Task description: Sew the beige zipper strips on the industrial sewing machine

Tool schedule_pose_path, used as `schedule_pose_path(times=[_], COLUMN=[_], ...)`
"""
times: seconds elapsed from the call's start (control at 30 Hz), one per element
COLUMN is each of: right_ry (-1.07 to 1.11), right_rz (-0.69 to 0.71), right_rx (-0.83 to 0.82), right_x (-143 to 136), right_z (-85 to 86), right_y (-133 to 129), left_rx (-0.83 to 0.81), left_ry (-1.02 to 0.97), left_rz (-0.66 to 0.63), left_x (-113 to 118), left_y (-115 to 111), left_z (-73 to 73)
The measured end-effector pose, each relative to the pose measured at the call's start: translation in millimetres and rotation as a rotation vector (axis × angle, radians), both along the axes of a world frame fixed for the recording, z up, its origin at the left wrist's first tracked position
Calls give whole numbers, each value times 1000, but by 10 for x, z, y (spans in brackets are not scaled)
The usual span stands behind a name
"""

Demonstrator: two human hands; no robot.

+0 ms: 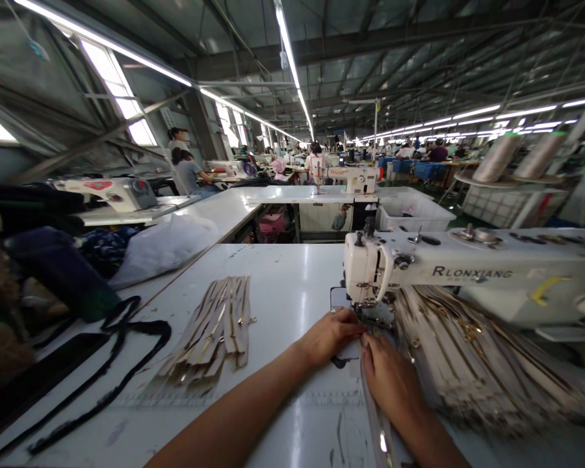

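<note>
A beige zipper (381, 432) with metal teeth runs from the table's front edge up to the needle area of a white sewing machine (370, 266). My left hand (332, 335) is closed at the zipper's far end, right beside the presser foot, which the fingers partly hide. My right hand (392, 374) grips the same zipper just nearer to me, thumb along its edge. To the right, under the machine arm, lies a large pile of beige zippers (461, 364) with gold teeth and pulls. A smaller zipper stack (214, 325) rests on the table to the left.
A black cord (141, 325) loops over the table's left side, near a white plastic bag (168, 244). Beyond the table are another sewing machine (361, 179) and a white bin (414, 208). Thread cones (497, 158) stand at the right. Several people sit farther off.
</note>
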State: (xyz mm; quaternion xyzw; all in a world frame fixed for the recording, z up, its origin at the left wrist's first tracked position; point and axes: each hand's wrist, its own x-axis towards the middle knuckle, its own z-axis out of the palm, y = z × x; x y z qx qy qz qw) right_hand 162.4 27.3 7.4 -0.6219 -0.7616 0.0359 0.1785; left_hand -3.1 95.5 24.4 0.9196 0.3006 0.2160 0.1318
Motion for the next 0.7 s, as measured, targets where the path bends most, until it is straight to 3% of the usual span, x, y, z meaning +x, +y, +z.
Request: schedule_pose_path(times=[0.23,0.7], right_ry=[198,-41], right_rz=[1,45], right_rx=[91,32], right_x=[79,41], right_z=[-162,-132], right_y=[-252,-220], left_rx=[14,82], left_ry=[9,42], left_rz=[-23,-26], left_x=[-8,-33], left_y=[-10,-22], left_z=[36,25])
